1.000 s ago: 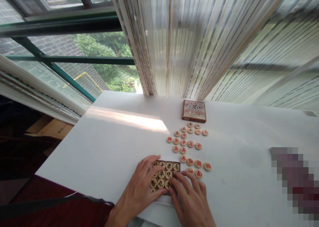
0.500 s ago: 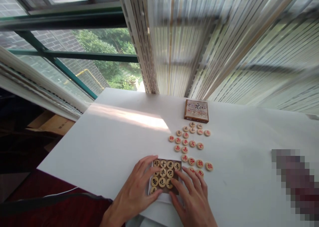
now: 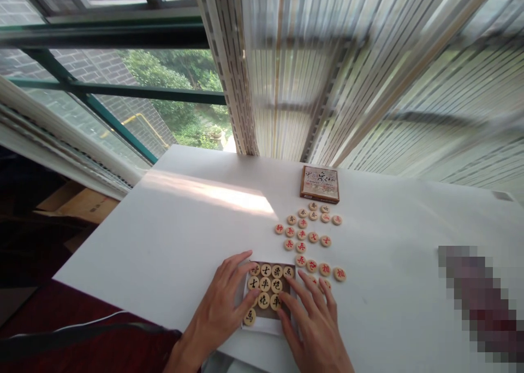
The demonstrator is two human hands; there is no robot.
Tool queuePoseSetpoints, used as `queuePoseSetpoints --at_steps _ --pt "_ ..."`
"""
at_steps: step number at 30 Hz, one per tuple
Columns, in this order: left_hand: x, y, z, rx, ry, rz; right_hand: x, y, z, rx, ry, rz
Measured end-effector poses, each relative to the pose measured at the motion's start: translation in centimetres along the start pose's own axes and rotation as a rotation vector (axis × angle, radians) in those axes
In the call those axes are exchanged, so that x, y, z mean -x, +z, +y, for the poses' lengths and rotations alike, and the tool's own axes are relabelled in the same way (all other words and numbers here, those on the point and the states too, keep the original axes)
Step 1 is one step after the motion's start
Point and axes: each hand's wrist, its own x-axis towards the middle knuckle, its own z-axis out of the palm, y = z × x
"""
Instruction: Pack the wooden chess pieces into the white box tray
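Observation:
A small brown tray [image 3: 282, 314] at the table's near edge holds several round wooden chess pieces with black characters [image 3: 271, 279]. My left hand [image 3: 223, 307] lies on the tray's left side, fingers spread over the pieces, index tip on one in the middle row. My right hand [image 3: 313, 321] rests on the tray's right edge, fingers stretched out and touching the pieces there. One black-marked piece [image 3: 249, 318] sits at the tray's lower left corner. Neither hand grips anything.
Several red-marked pieces [image 3: 307, 234] lie scattered on the white table [image 3: 184, 231] beyond the tray. A closed brown game box [image 3: 320, 183] stands behind them. Striped curtains and a window rise at the back. A blurred patch [image 3: 477, 302] lies at right.
My left fingers have slid further onto the tray's pieces. One piece now shows at the lower left corner. The view shifted slightly.

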Motion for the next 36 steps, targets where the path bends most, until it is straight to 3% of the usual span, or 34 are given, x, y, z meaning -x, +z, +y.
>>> queuePoseSetpoints --at_steps 6,13,18,25,31,36 --pt "-0.3 1.6 -0.8 0.095 -0.056 0.105 0.3 -0.9 0.9 0.065 -0.080 -0.067" --pt "-2.5 2.0 -0.4 0.184 -0.064 0.172 -0.4 -2.2 1.8 0.005 0.003 0.050" --pt "-6.1 0.8 1.0 0.197 0.016 0.252 -1.7 -4.0 4.5 0.032 0.063 0.082" --pt "-13.6 -1.7 3.5 0.291 0.126 0.380 -5.5 -6.9 9.9 0.021 0.116 0.163" --pt "-19.7 -1.1 2.2 0.351 0.133 0.080 -7.4 -5.9 14.6 -0.103 0.374 0.183" --pt "-21.4 0.1 0.2 0.335 0.138 -0.046 -7.8 -4.9 17.1 -0.163 0.462 0.209"
